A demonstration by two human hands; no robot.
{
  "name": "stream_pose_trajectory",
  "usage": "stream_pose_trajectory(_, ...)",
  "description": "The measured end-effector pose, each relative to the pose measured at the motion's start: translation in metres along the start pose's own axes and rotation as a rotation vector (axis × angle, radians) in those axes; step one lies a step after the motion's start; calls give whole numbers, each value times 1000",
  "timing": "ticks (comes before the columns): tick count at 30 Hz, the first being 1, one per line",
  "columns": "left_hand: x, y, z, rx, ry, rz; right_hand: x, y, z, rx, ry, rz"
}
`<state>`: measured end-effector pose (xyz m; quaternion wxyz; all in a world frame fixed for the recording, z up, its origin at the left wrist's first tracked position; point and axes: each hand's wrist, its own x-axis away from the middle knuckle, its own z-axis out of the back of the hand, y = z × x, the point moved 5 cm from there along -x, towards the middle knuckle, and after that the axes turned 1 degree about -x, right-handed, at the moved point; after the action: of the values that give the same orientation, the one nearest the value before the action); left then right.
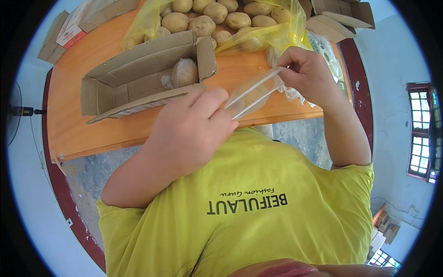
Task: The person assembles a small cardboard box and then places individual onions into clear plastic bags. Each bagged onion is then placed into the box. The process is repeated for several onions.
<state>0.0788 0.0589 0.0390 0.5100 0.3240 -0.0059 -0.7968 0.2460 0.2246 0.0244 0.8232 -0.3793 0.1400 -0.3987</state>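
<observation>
A small clear plastic bag (254, 93) is stretched between my two hands over the table's front edge, with two pale edges running side by side. My left hand (193, 128) holds its lower left end, fingers curled over the plastic. The other end is pinched between thumb and fingers of my right hand (306, 74). Just beyond my left hand stands an open cardboard box (119, 78). In its right end lies a potato wrapped in clear plastic (185, 72). Whether anything is inside the stretched bag cannot be made out.
Many loose potatoes (215, 13) lie in an open yellow plastic bag (289, 33) at the back of the wooden table (72, 128). White scissors (334, 65) and crumpled clear plastic (294, 95) are at right. Other cardboard boxes (342, 17) stand at the far corners.
</observation>
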Motion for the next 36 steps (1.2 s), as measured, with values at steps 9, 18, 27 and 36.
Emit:
stream_pose_trajectory(9, 2, -6, -9, 193, 95, 66, -4, 1, -4, -343, -153, -127)
stream_pose_trajectory(18, -1, -12, -12, 223, 114, 157, 9, -14, -14, -68, -239, 277)
stream_pose_trajectory(27, -3, -15, -15, 311, 79, 210, 4, 1, -35, -157, -336, 241)
stream_pose_trajectory(36, -3, -16, -21, 409, 51, 221, 9, 3, -57, -256, -294, 351)
